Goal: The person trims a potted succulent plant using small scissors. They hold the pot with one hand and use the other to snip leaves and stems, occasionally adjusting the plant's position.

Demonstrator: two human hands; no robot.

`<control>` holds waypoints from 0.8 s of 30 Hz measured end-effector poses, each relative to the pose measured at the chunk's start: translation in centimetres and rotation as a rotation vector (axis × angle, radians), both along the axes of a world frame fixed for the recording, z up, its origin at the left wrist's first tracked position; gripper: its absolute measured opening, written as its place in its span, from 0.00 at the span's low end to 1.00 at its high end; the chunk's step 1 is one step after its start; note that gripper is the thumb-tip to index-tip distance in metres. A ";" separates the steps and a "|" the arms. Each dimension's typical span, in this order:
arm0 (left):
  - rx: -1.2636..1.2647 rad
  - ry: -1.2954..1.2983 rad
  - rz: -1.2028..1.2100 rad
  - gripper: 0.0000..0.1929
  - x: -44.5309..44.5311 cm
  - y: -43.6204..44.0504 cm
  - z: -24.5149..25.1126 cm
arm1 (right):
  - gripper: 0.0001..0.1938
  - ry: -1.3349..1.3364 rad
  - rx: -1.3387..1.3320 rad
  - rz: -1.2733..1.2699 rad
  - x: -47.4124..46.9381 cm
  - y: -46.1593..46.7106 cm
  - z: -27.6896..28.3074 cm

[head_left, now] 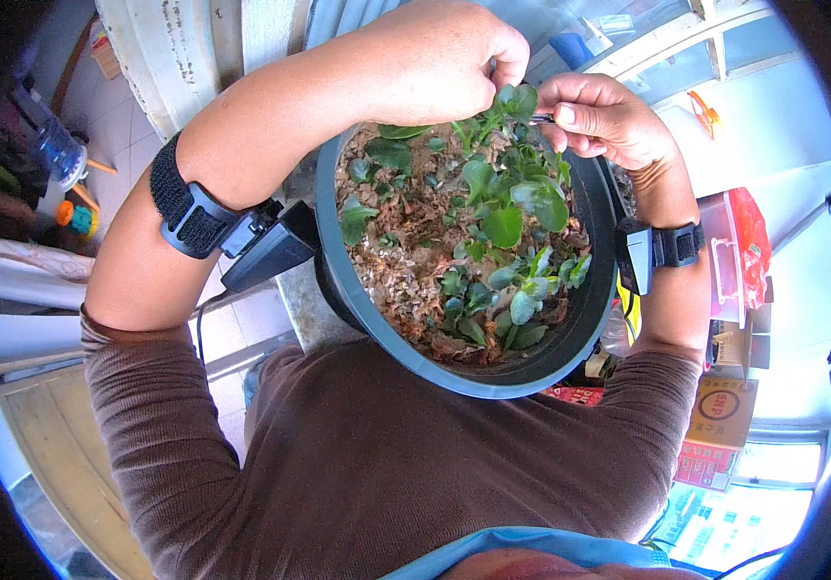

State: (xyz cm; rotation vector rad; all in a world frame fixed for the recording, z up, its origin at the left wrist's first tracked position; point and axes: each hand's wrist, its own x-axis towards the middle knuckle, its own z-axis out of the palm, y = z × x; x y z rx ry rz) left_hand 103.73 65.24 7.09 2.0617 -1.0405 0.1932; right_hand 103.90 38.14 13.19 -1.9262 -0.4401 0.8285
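A round dark plastic pot (452, 378) stands before my chest, holding dry brown soil (401, 268) and several green succulent-like plants (535, 203) with rounded leaves. My right hand (604, 119) is at the pot's far right, thumb and fingers pinched on a slim dark metal tool (544, 118). The tool's tip reaches the tallest leafy stem (513, 105); its full shape is hidden. My left hand (452, 65) is curled over the far rim beside that same stem. Its fingertips are turned away, so whether they grip the plant is hidden.
Black devices (270, 243) are strapped to both forearms, the left one close to the pot's rim. Cardboard boxes (720, 413) and a clear plastic bin (723, 254) with a red bag stand to the right. A pale corrugated panel (169, 58) rises at the far left.
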 end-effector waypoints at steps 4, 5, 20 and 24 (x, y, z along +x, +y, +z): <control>0.026 -0.014 0.008 0.08 -0.5 0.1 0.7 | 0.15 0.041 0.057 0.060 0.4 0.1 0.0; 0.053 -0.011 0.011 0.07 -0.6 0.1 1.1 | 0.14 0.050 0.039 0.057 0.5 0.1 -0.1; 0.170 0.277 -0.009 0.09 -2.4 1.0 5.1 | 0.14 0.013 0.039 0.127 1.8 0.7 -0.5; 0.189 0.348 0.017 0.10 -2.8 0.7 5.7 | 0.14 -0.039 0.011 0.122 1.7 1.0 -0.3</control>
